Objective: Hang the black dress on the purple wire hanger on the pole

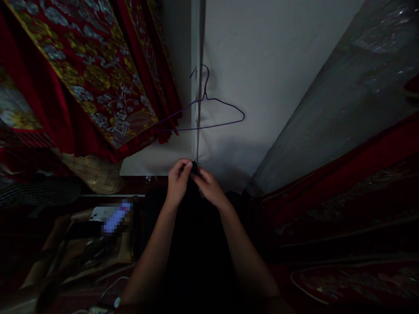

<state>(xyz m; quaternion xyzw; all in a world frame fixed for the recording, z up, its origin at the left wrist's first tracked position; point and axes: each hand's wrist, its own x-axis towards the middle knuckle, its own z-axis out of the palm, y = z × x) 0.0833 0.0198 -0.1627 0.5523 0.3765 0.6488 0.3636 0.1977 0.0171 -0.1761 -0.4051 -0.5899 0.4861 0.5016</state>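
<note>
In the middle of the head view, my left hand and my right hand come together in front of me. Both have their fingers closed around a small black thing, too dark to name. The left thumb lies along its side, and the right fingers pinch it from the other side. A thin grey cord or strip runs down to just above the fingertips; whether it joins the black thing I cannot tell. Higher up, a purple wire hanger hangs in front of the pale wall, apart from both hands.
Red embroidered cloth with gold and silver patterns hangs at the left. Below it lie a patterned tan cloth and a wooden chair or tray bearing a phone. Clear plastic sheeting and more red cloth are at right.
</note>
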